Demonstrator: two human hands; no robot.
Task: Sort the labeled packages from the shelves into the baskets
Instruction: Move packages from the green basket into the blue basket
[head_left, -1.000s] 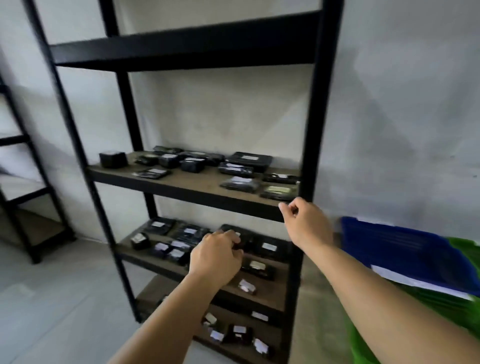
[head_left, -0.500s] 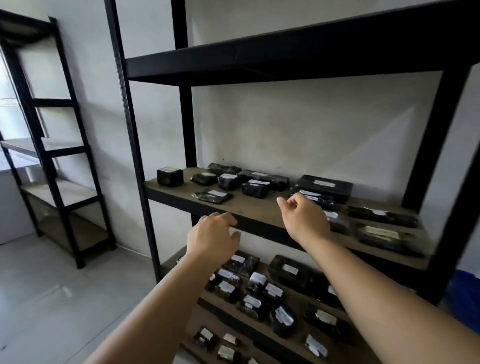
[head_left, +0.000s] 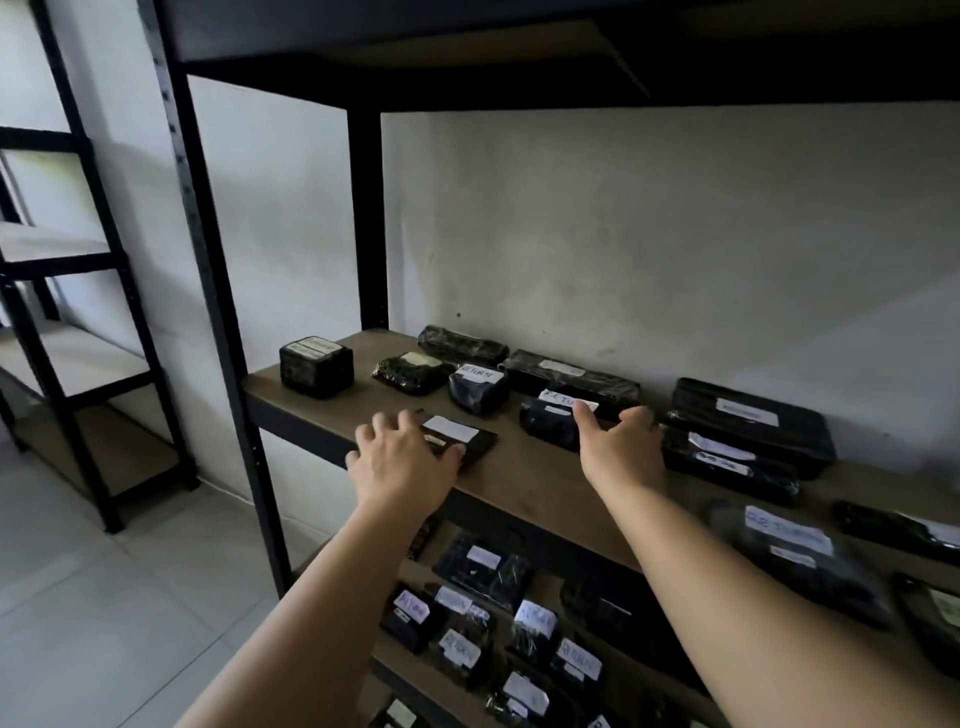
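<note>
On the wooden shelf (head_left: 524, 475), the left hand (head_left: 402, 460) lies with spread fingers over a flat black package (head_left: 457, 436) near the front edge, and the right hand (head_left: 618, 449) reaches with loose, open fingers onto a package labelled RETURN (head_left: 553, 415). More black packages crowd close behind and to the right, with a boxy package (head_left: 316, 366) at the left end. The lower shelf (head_left: 410, 665) holds further labelled packages.

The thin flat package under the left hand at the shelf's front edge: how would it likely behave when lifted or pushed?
The flat package probably slides rather than rolls or tips, since it lies low on the shelf. Its glossy black wrap looks slippery. The left hand covers its near end, so stiffness is unclear.
</note>
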